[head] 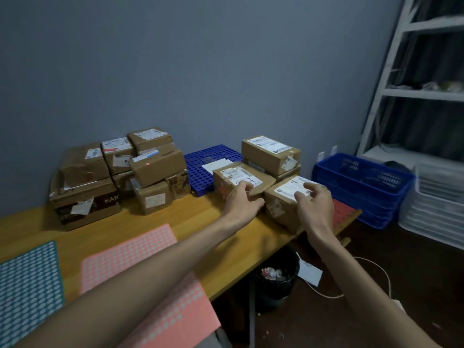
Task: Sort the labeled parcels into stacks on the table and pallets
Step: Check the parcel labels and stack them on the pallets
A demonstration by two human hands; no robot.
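Both left hand (242,200) and right hand (315,208) touch parcels (226,182) (280,210).

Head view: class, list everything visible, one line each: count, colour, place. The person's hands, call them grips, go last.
parcels: about a dozen, brown cardboard, left stack and right group on table
table: one, yellow wood, centre
pallet: one, blue, on table between the groups
dotted sheets: three, pink, teal, red, on table
basket: one, blue, floor right
crates: stacked, white, beside basket
bin: one, black, under table
shelf: one, white, right
left grip: holds middle parcel's near edge
right grip: fingers curved over nearest parcel's top
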